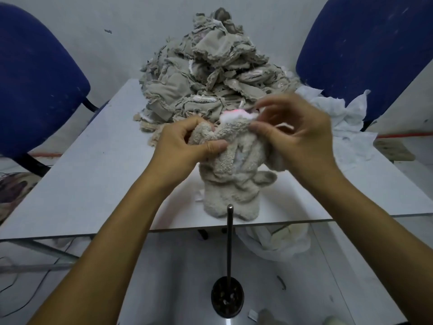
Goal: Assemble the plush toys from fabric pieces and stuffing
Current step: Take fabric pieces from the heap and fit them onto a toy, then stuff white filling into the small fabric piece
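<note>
A limp beige plush toy skin [230, 179] hangs between my hands above the white table [93, 174], its lower end resting near the front edge. My left hand [185, 146] grips a fuzzy limb at its upper left. My right hand [293, 132] pinches the upper right end, where a white and pink ear part [236, 116] shows. Behind them rises a tall heap of inside-out beige fabric pieces [210, 73].
A thin metal rod [229, 240] stands upright on a dark round base [227, 299] in front of the table edge. Blue chairs stand at the left [35, 85] and right [365, 50]. White plastic bags lie at the right [346, 113] and under the table [274, 242].
</note>
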`<state>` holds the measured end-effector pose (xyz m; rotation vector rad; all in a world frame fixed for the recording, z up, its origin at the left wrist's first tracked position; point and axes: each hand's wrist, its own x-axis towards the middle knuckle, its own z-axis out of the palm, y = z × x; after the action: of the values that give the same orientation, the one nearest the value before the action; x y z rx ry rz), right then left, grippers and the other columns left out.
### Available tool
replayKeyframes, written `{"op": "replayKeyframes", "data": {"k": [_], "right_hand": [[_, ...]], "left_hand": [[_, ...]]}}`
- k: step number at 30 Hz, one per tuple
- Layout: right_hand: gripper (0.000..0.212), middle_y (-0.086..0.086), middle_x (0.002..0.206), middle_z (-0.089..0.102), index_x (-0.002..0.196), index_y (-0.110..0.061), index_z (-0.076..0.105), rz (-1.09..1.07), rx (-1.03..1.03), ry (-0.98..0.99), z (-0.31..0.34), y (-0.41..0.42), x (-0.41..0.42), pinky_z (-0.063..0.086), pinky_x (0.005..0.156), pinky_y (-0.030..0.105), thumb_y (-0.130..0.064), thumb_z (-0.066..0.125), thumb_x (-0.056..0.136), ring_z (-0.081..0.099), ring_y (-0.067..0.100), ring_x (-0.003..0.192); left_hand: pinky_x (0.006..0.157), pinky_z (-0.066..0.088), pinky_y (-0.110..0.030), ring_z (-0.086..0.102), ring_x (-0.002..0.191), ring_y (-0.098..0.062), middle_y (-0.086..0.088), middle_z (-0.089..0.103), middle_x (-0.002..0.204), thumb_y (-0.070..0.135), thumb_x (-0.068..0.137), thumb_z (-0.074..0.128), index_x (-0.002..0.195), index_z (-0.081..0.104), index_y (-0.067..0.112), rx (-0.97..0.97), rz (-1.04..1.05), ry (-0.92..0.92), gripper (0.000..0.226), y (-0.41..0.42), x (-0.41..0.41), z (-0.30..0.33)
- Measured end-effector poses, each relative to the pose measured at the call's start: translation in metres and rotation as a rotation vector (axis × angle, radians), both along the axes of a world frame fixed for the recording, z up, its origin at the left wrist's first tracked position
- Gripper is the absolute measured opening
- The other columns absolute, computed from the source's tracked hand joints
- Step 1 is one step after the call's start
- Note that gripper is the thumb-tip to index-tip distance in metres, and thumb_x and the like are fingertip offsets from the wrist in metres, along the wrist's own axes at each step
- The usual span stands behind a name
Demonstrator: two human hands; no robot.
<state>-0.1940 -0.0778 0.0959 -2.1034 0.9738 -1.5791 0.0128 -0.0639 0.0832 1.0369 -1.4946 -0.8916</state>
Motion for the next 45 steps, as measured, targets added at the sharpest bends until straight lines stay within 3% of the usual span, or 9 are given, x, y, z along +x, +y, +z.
{"op": "replayKeyframes", "data": {"k": [6, 12, 24, 27, 32, 36, 39, 42, 45], "right_hand": [[0.029, 0.002, 0.104, 0.064, 0.109, -0.013, 0.063, -0.024, -0.114, 0.092, 0.004, -0.001, 0.001, 0.058, 0.084, 0.033, -0.004, 0.075, 0.084, 0.066, 0.014, 0.092], [0.037, 0.003, 0.099, 0.064, 0.115, -0.012, 0.063, -0.024, -0.066, 0.144, -0.002, 0.0, -0.001, 0.057, 0.086, 0.035, -0.003, 0.077, 0.082, 0.066, 0.015, 0.09], [0.022, -0.002, 0.095, 0.066, 0.107, -0.018, 0.063, 0.388, 0.346, -0.386, 0.035, -0.002, -0.02, 0.054, 0.076, 0.027, -0.011, 0.064, 0.087, 0.065, 0.015, 0.093], [0.019, 0.003, 0.093, 0.07, 0.099, -0.017, 0.069, 0.344, 0.521, -0.284, 0.026, -0.004, -0.019, 0.059, 0.076, 0.038, -0.027, 0.056, 0.09, 0.069, 0.024, 0.091], [0.017, -0.003, 0.075, 0.07, 0.089, -0.016, 0.072, 0.151, 0.58, -0.092, -0.011, -0.016, -0.006, 0.059, 0.078, 0.038, -0.009, 0.058, 0.096, 0.068, 0.014, 0.073], [0.018, -0.009, 0.106, 0.073, 0.104, -0.025, 0.072, -0.002, 0.585, 0.288, -0.047, -0.034, 0.004, 0.051, 0.086, 0.031, -0.016, 0.06, 0.094, 0.065, 0.013, 0.097], [0.053, 0.005, 0.156, 0.039, 0.148, -0.019, 0.041, -0.102, 0.475, 0.736, -0.072, -0.053, 0.014, 0.029, 0.11, 0.035, -0.018, 0.053, 0.096, 0.034, 0.03, 0.139], [0.066, 0.01, 0.167, 0.003, 0.159, -0.02, 0.002, -0.141, 0.511, 0.936, -0.09, -0.066, 0.027, 0.012, 0.121, 0.052, -0.025, 0.039, 0.105, 0.002, 0.03, 0.152], [0.071, 0.008, 0.165, 0.015, 0.159, -0.02, -0.006, -0.256, 0.47, 0.941, -0.098, -0.071, 0.041, 0.02, 0.115, 0.058, -0.026, 0.038, 0.104, 0.014, 0.031, 0.149]], "left_hand": [[0.066, 0.061, -0.047, 0.067, 0.085, -0.038, -0.021, 0.068, 0.093, 0.015, 0.071, 0.082, 0.083, 0.066, 0.017, -0.048, 0.062, -0.058, 0.02, 0.003, -0.002, 0.007], [0.063, 0.056, -0.031, 0.061, 0.072, -0.008, 0.008, 0.066, 0.076, 0.008, 0.074, 0.083, 0.078, 0.07, 0.021, -0.094, 0.152, 0.023, 0.019, -0.007, -0.003, 0.009], [0.065, 0.053, -0.029, 0.062, 0.072, -0.017, -0.002, 0.067, 0.08, 0.025, 0.088, 0.071, 0.081, 0.075, 0.017, 0.033, -0.177, 0.329, 0.011, -0.012, 0.015, 0.043], [0.062, 0.048, -0.026, 0.06, 0.066, -0.014, -0.001, 0.064, 0.072, 0.02, 0.095, 0.063, 0.077, 0.07, 0.016, 0.115, 0.067, 0.272, 0.02, -0.018, 0.016, 0.031], [0.061, 0.051, -0.022, 0.064, 0.069, -0.008, 0.008, 0.068, 0.072, 0.011, 0.094, 0.063, 0.081, 0.068, 0.019, 0.206, 0.14, -0.026, 0.017, -0.03, 0.007, -0.006], [0.078, 0.052, -0.026, 0.064, 0.086, -0.002, 0.011, 0.07, 0.096, 0.012, 0.091, 0.067, 0.09, 0.07, 0.026, 0.194, 0.195, -0.251, 0.015, -0.043, -0.004, -0.04], [0.1, 0.044, -0.029, 0.058, 0.115, -0.011, 0.002, 0.061, 0.126, 0.01, 0.09, 0.066, 0.113, 0.067, 0.025, 0.191, 0.198, -0.404, 0.027, -0.052, -0.012, -0.062], [0.101, 0.035, -0.019, 0.051, 0.126, -0.008, 0.003, 0.053, 0.141, 0.013, 0.09, 0.064, 0.134, 0.058, 0.024, 0.186, 0.127, -0.506, 0.046, -0.056, -0.024, -0.074], [0.095, 0.03, -0.014, 0.051, 0.126, -0.013, 0.002, 0.057, 0.138, 0.015, 0.088, 0.063, 0.135, 0.058, 0.023, 0.151, 0.144, -0.635, 0.048, -0.059, -0.03, -0.08]]}}
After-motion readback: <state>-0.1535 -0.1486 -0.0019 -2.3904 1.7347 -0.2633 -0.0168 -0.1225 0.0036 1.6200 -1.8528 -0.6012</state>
